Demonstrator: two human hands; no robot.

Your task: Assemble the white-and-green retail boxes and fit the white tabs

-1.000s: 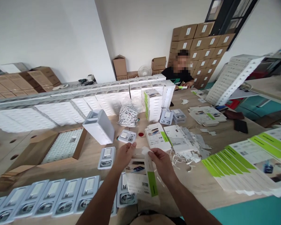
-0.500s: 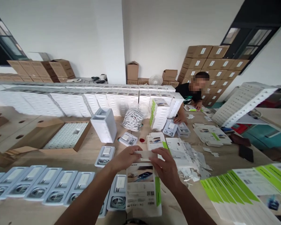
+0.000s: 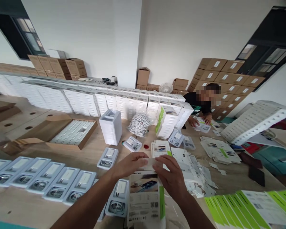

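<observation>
My left hand (image 3: 132, 163) and my right hand (image 3: 169, 173) both pinch the white top end of a printed packaging box (image 3: 144, 198), thumbs and fingers on its flap. The box has a charger picture, small print and a green side stripe, and its lower end reaches the near edge of the view. Just left of it lies a pale blue tray (image 3: 117, 198) holding a white charger and a coiled cable. Beyond my hands lies another printed box (image 3: 160, 147). White cardboard scraps (image 3: 200, 178) are heaped to the right of my right hand.
More filled trays (image 3: 53, 181) line the left front. Behind stand a stack of empty trays (image 3: 111, 127), bagged cables (image 3: 139, 124) and long rows of white boxes (image 3: 81, 103). Flat green-striped boxes (image 3: 231, 210) fan out at right. A co-worker (image 3: 200, 105) handles a tray at the far right.
The view has turned slightly left and tilted. My hands still grip the box's top flap, with the left fingers shifted a little along it. The co-worker's hands have come together on a tray.
</observation>
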